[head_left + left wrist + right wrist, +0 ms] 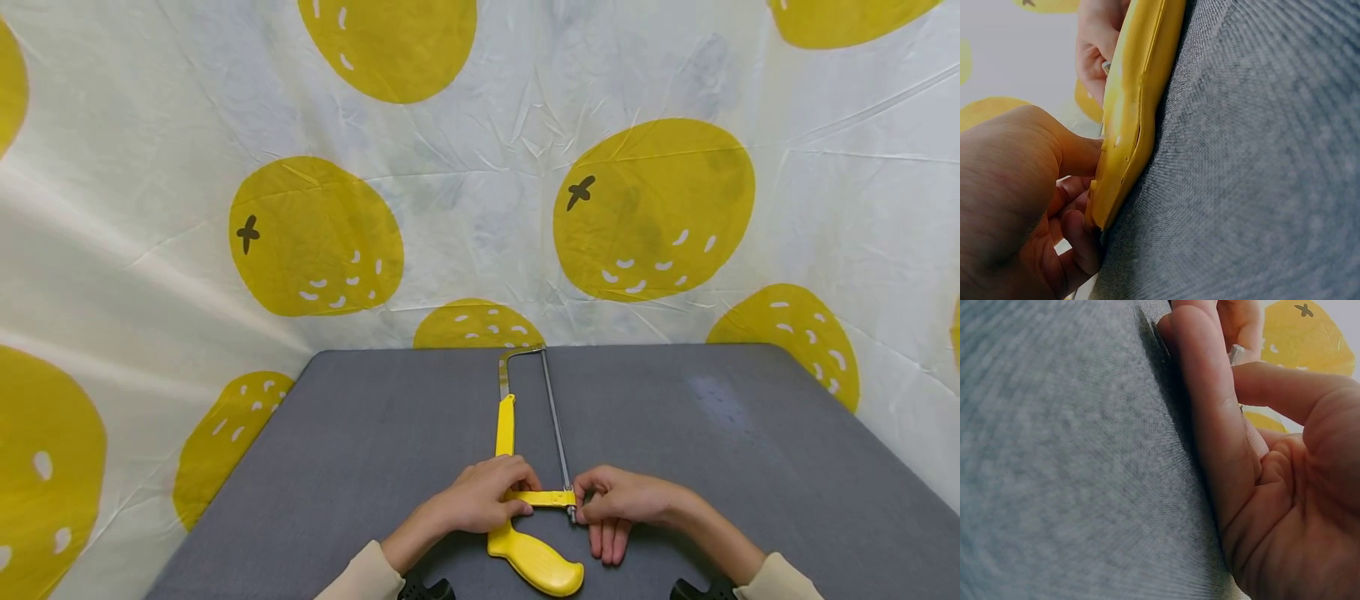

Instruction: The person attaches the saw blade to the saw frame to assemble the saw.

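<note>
A hacksaw with a yellow frame lies on the grey table, its far end near the back edge. Its yellow handle points toward me, and the thin metal blade runs along its right side. My left hand holds the frame just above the handle, thumb and fingers around the yellow crosspiece. At the crosspiece's right end, my right hand pinches the small metal tension screw between thumb and index finger. Its other fingers extend low along the tabletop.
The grey cloth-covered table has a pale smudge at its right. Behind and beside it hangs a white sheet printed with yellow fruit. Dark wrist devices show at the bottom edge.
</note>
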`<control>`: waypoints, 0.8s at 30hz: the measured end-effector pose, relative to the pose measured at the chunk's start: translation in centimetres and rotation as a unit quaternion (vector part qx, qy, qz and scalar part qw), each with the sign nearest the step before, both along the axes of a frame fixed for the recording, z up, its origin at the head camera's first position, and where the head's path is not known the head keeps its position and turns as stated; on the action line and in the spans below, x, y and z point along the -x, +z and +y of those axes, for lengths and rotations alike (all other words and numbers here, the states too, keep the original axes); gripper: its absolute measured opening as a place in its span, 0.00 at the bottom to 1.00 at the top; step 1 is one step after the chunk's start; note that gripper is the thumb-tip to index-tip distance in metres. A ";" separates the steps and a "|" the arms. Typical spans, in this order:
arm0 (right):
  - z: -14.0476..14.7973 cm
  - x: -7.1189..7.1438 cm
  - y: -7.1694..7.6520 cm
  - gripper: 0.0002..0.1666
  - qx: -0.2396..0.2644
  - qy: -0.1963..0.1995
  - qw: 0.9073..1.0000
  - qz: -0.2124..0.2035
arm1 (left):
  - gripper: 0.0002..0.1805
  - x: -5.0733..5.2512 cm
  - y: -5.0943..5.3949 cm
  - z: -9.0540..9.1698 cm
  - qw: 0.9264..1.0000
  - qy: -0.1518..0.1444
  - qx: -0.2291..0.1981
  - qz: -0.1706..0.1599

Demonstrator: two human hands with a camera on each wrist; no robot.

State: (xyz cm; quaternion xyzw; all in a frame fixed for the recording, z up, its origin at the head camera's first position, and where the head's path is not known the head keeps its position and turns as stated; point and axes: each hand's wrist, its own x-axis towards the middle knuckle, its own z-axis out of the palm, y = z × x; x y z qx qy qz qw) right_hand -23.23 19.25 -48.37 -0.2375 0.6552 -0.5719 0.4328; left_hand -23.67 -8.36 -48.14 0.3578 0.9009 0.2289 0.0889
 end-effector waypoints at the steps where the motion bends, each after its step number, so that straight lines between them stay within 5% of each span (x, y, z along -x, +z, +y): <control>1: 0.0 0.0 0.0 0.04 -0.001 0.000 1.000 0.001 | 0.09 0.0 0.0 0.0 1.000 0.000 0.000 0.000; 24: 0.3 0.1 0.7 0.06 -0.013 0.009 1.000 0.003 | 0.08 0.2 0.3 0.2 1.000 0.000 0.001 0.001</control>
